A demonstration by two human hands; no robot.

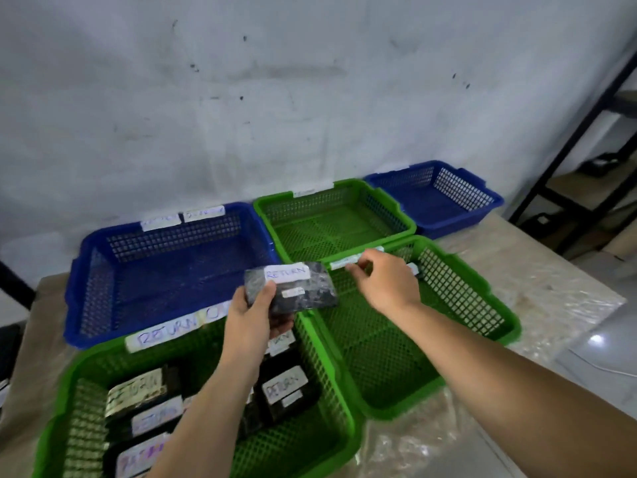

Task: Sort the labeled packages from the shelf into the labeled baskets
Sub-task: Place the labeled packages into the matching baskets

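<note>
Head view: my left hand (253,313) grips a black package (293,286) marked RETURN above the green basket (331,426). My right hand (386,281) is loosely curled and holds nothing.

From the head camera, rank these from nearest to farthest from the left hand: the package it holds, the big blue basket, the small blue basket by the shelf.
1. Package marked RETURN: gripped in the left hand, centre.
2. Big blue basket: just beyond, to the left.
3. Small blue basket: far right, against the wall.
</note>
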